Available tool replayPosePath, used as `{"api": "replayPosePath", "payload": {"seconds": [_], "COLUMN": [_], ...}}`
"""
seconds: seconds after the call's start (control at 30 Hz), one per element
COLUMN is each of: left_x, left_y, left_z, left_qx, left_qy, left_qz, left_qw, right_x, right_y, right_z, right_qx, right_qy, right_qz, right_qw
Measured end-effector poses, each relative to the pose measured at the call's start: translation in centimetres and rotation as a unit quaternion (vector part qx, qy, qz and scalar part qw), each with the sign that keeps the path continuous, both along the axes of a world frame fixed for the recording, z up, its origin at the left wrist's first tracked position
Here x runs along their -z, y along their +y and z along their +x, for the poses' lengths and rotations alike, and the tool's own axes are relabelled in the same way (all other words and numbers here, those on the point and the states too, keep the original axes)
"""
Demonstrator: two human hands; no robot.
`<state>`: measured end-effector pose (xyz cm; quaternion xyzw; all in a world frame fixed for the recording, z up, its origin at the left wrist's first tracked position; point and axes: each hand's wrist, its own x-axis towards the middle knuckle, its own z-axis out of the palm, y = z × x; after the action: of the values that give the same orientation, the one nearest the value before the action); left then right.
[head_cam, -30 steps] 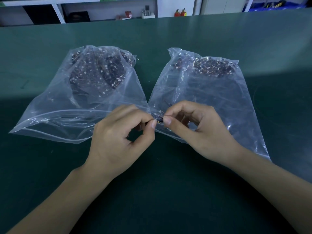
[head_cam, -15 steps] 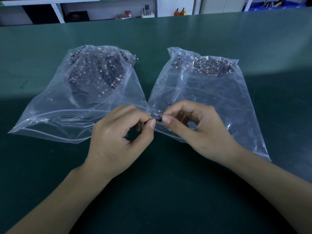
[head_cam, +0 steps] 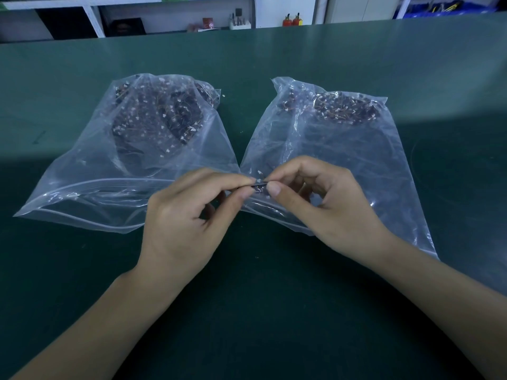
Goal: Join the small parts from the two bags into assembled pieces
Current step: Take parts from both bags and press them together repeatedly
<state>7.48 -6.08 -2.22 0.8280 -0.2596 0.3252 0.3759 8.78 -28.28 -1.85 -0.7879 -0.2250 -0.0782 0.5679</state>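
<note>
Two clear plastic bags lie side by side on the green counter (head_cam: 274, 311), their open mouths turned toward the near edge and their closed ends toward the far edge. Inside the left bag (head_cam: 90, 171) a heap of small dark parts (head_cam: 159, 116) flecked with white sits at the far end; the right bag (head_cam: 365, 160) holds a similar, flatter heap (head_cam: 345, 111) at its far end. Between the two mouths, above the counter's middle, the left hand (head_cam: 186, 218) and the right hand (head_cam: 329, 204) meet fingertip to fingertip. Each pinches, between thumb and forefinger, one end of a tiny dark piece (head_cam: 259, 185) (too small to make out its shape or whether it is one part or two). The other fingers of both hands are curled in. Both forearms reach in from the near edge. Beyond the far edge stand white shelves (head_cam: 175, 12) with small items on them.
</note>
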Motion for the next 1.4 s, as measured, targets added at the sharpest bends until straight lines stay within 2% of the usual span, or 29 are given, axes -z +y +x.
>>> {"api": "replayPosePath", "payload": {"seconds": [0.1,0.17,0.23,0.37,0.53,0.83,1.03,1.13,1.3,1.4], "left_x": [0.0,0.0,0.0,0.3,0.8,1.0,0.7,0.5,-0.1,-0.9], "left_y": [0.1,0.3,0.3,0.4,0.3,0.5,0.2,0.3,1.2,2.3], "left_z": [0.0,0.1,0.2,0.0,0.3,1.3,0.8,0.8,0.7,1.0], "left_qx": [-0.011,-0.013,-0.007,0.039,0.08,-0.069,-0.116,-0.094,0.018,0.024], "left_qy": [-0.007,-0.001,0.006,0.014,0.028,-0.068,0.001,0.028,0.047,0.099], "left_qz": [0.004,0.009,0.009,0.025,0.087,0.148,0.287,0.286,0.241,0.267], "left_qw": [1.0,1.0,1.0,0.999,0.993,0.984,0.951,0.953,0.969,0.958], "right_x": [0.6,1.0,1.2,1.0,0.5,0.6,0.9,0.9,0.8,0.9], "right_y": [-0.3,-0.4,-0.5,-0.7,-0.7,-0.7,-0.5,-0.5,-0.5,-0.6], "right_z": [0.2,0.4,0.5,0.6,0.6,0.4,0.4,0.5,0.4,0.4], "right_qx": [0.005,0.021,0.033,0.047,0.087,0.086,0.075,0.073,0.076,0.077], "right_qy": [-0.043,-0.09,-0.106,-0.131,-0.146,-0.153,-0.145,-0.141,-0.137,-0.133], "right_qz": [-0.095,-0.198,-0.252,-0.224,-0.178,-0.167,-0.182,-0.185,-0.187,-0.19], "right_qw": [0.994,0.976,0.961,0.965,0.969,0.97,0.97,0.97,0.97,0.97]}}
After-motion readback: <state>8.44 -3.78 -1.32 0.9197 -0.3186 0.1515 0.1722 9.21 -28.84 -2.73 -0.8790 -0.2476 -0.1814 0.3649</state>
